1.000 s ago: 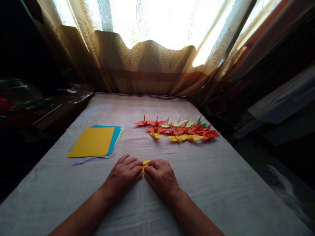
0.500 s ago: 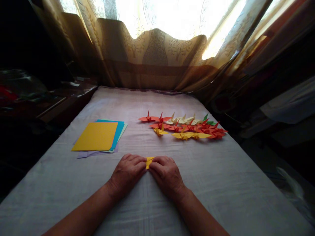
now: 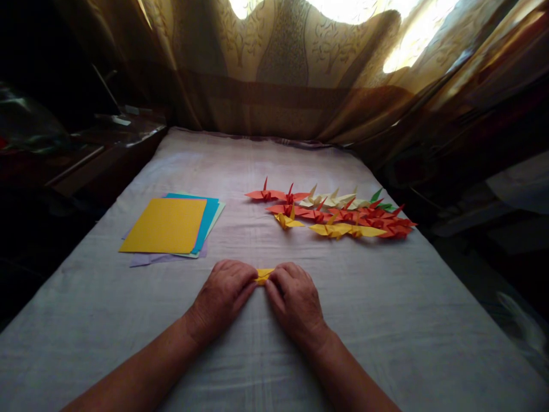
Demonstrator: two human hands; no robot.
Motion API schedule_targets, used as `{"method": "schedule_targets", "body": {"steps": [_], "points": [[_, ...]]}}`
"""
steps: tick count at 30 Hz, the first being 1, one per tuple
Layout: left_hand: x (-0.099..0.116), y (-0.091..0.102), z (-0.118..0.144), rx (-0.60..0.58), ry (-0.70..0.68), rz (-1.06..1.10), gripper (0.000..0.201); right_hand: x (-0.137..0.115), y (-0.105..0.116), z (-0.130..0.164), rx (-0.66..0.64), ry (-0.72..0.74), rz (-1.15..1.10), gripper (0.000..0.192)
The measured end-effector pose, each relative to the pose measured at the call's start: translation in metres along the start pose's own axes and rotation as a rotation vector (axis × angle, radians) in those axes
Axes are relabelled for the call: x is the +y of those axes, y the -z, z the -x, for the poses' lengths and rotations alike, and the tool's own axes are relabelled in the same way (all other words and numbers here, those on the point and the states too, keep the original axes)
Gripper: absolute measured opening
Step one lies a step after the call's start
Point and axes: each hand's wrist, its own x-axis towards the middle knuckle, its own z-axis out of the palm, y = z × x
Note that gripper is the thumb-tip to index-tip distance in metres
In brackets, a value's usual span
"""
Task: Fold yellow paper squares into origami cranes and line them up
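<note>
At the far left, a dark shelf (image 3: 75, 166) is seen, with a small white patch (image 3: 121, 121) on it; whether words are printed there cannot be told. Next, a stack of paper sheets (image 3: 165, 226) is laid on a pale cloth (image 3: 364, 320). The top sheet is yellow-orange, and blue, pale green and light purple edges are seen under it.

Nearer the middle, the left hand (image 3: 223, 289) is held with its back up, and its arm is slanted in from the bottom left. Its fingers are bent and close together, and the left end of a folded yellow paper (image 3: 263, 277) is pinched between them and the thumb. This small paper is held between the two hands, near the middle of the cloth. Its right end is pinched by the right hand (image 3: 295, 297), with the fingers curled and the thumb on the near side. The right arm is slanted in from the bottom right.

Past the hands, to the right, paper birds are set in rows: red-orange birds (image 3: 319, 215), yellow birds (image 3: 333, 230), cream birds (image 3: 337, 201) and something green (image 3: 381, 204).
</note>
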Motion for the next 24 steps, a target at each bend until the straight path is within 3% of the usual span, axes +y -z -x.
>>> {"method": "schedule_targets", "body": {"steps": [24], "points": [[-0.0005, -0.0009, -0.0022, 0.017, -0.041, 0.019, 0.014, -0.0019, 0.0023, -0.0059, 0.02, -0.044, -0.018, 0.009]]}}
